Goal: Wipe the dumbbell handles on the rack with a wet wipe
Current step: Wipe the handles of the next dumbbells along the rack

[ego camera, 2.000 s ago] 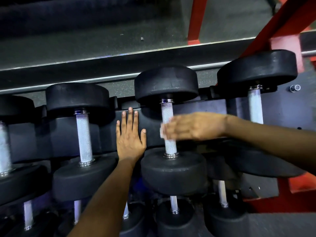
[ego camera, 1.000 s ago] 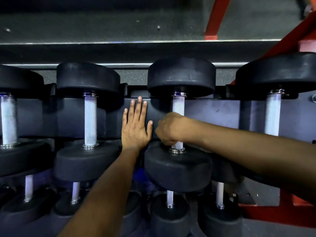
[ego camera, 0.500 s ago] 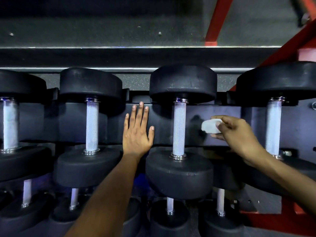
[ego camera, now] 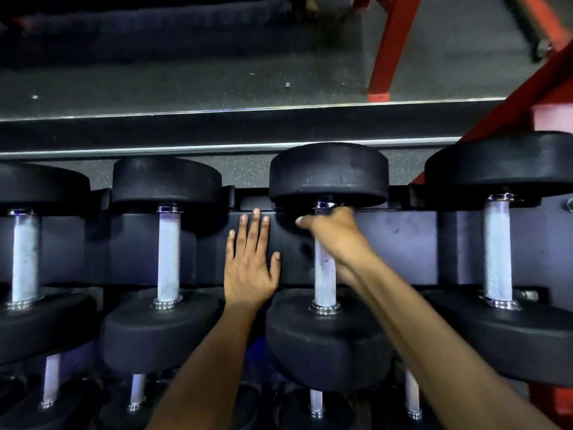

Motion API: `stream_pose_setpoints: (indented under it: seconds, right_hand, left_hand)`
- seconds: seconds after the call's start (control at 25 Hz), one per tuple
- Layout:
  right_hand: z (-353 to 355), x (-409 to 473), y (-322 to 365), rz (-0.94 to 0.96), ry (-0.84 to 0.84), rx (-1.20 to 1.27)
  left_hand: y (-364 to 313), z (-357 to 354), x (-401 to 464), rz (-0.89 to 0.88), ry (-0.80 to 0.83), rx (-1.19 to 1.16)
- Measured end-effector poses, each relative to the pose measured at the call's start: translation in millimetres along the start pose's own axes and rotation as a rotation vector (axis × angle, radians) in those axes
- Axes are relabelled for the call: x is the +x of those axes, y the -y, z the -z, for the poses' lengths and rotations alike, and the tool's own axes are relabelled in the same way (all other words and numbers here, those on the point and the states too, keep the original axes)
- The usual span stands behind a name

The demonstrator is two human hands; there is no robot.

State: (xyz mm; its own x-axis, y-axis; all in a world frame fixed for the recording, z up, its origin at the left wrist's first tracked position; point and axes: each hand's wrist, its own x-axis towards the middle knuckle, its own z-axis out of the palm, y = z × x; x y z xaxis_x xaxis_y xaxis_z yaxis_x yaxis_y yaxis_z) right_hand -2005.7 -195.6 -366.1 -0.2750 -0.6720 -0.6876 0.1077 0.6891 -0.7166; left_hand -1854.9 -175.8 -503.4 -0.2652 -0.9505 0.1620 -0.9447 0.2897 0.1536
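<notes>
Reaching across the top row of the rack (ego camera: 403, 243), the right hand (ego camera: 333, 235) curls over the upper end of the third dumbbell's knurled handle (ego camera: 325, 274), just beneath its far black head (ego camera: 328, 175); the fingers are wrapped around the metal, blurred, and the wet wipe cannot be seen, so whether it sits inside that grip cannot be told. The left hand (ego camera: 249, 268) lies flat and released on the dark rack panel, fingers straight and together, between that handle and the second dumbbell's handle (ego camera: 168, 256). 4 dumbbells sit side by side on this row, handles pointing away from the camera, with the fourth handle (ego camera: 497, 246) well apart to the right. A lower row of dumbbells (ego camera: 316, 401) shows below, and red frame legs (ego camera: 390, 48) stand on the grey floor beyond.
</notes>
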Motion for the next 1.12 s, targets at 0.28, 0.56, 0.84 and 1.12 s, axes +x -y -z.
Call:
stream_pose_setpoints:
  seconds: [0.28, 0.56, 0.84, 1.12]
  right_hand:
    - [-7, -1, -8, 0.095, -0.094, 0.052]
    - [45, 6, -7, 0.138, -0.018, 0.296]
    - [31, -10, -12, 1.526, 0.12, -1.075]
    - [109, 48, -15, 1.755, 0.154, -1.785]
  left_hand:
    - [1, 0, 1, -0.001, 0.0, -0.006]
    - [1, 0, 1, -0.002, -0.008, -0.008]
    - [2, -1, 1, -0.013, -0.007, 0.002]
    - [0, 2, -1, -0.007, 0.009, 0.001]
